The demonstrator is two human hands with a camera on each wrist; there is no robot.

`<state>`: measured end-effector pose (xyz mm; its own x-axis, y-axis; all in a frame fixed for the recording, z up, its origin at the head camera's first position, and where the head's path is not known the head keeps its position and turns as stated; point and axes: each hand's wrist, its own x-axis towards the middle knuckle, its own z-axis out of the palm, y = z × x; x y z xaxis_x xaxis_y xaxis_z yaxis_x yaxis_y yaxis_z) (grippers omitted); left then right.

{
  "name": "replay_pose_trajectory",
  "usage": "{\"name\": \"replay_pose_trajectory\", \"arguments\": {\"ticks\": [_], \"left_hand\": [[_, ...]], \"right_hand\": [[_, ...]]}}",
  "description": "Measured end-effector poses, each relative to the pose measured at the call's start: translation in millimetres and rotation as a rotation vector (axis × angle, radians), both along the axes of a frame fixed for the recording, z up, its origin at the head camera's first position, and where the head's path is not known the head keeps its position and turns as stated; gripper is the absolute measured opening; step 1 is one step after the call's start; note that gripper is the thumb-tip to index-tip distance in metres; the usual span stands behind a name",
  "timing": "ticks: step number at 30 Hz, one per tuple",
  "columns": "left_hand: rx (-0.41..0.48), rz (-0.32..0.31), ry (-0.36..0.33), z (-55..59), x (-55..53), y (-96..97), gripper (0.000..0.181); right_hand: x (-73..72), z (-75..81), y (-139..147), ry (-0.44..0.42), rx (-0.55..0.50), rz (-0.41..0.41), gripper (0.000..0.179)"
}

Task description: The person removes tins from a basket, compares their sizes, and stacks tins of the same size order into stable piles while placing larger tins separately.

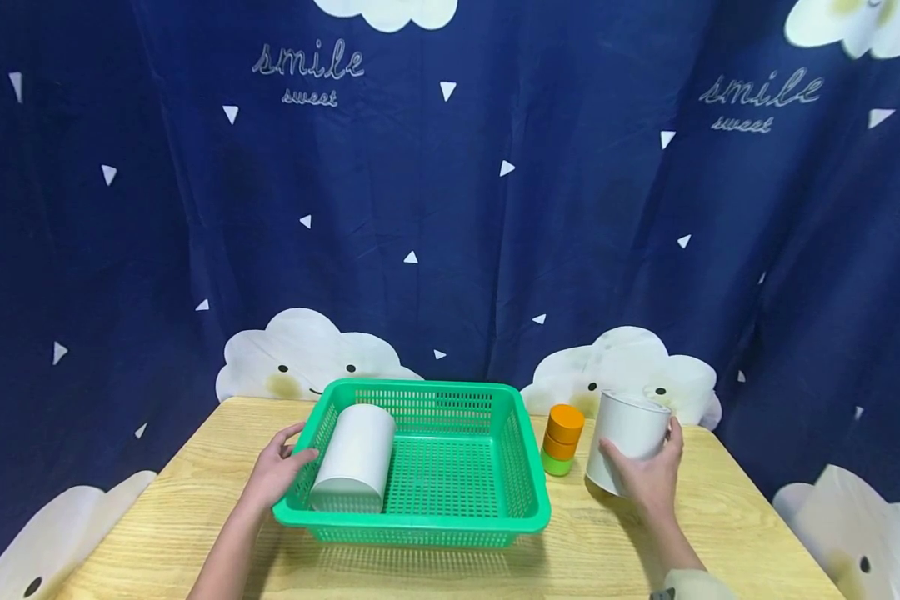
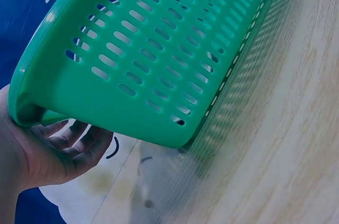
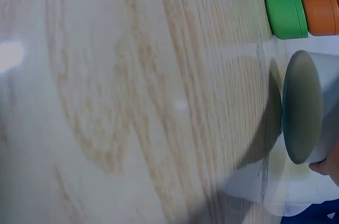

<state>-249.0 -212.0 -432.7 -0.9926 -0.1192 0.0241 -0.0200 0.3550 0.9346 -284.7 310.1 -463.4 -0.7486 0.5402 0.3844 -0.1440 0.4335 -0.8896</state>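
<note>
Here, the left hand [image 1: 273, 475] grips the perforated plastic basket [image 1: 420, 522] at nine o'clock; at three, the right hand [image 1: 651, 477] clasps a tilted, smooth can [image 1: 630, 425]. Within the basket lies a white cylinder [image 1: 356, 452]; blue cloth [image 1: 420, 200] hangs at twelve.

The person's left hand [image 1: 277, 473] and right hand [image 1: 651, 477] are bare, as is the left forearm [image 1: 228, 546]. Right side: pale sleeve [image 1: 696, 586]; small dark item [image 1: 664, 594] at its edge, too cropped to identify.

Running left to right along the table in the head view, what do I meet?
Left hand, green perforated basket with a white cylinder lying in it, stack of orange and green containers, tilted white canister in the right hand.
</note>
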Motion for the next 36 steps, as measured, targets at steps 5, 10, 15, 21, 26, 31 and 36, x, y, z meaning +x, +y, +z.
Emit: {"name": "replay_pose_trajectory", "arguments": {"ticks": [5, 10, 15, 21, 26, 31, 36], "left_hand": [[-0.008, -0.001, -0.010, 1.1, 1.0, 0.0, 0.062], [-0.004, 0.003, -0.023, 1.5, 1.9, -0.8, 0.062], [-0.001, 0.006, -0.020, 1.8, 1.8, -1.1, 0.062], [0.001, 0.002, -0.014, 1.2, 1.7, -0.9, 0.062], [-0.004, 0.005, -0.015, 0.4, 1.7, -0.9, 0.062], [-0.009, 0.006, -0.012, 0.1, 0.6, -0.6, 0.061], [0.002, 0.004, -0.016, -0.1, 0.0, -0.3, 0.061]], "right_hand": [[-0.5, -1.3, 1, -0.023, 0.030, 0.003, 0.120], [-2.1, -3.7, -2, -0.036, 0.029, -0.010, 0.121], [-3.1, -6.5, -4, -0.020, 0.008, 0.018, 0.122], [-1.9, -8.9, -4, 0.008, -0.027, 0.054, 0.123], [-1.6, -9.7, -3, 0.012, -0.026, 0.059, 0.124], [-4.2, -11.3, -1, 0.017, -0.024, 0.055, 0.124], [-7.1, -14.2, 1, 0.005, -0.023, 0.054, 0.125]]}}
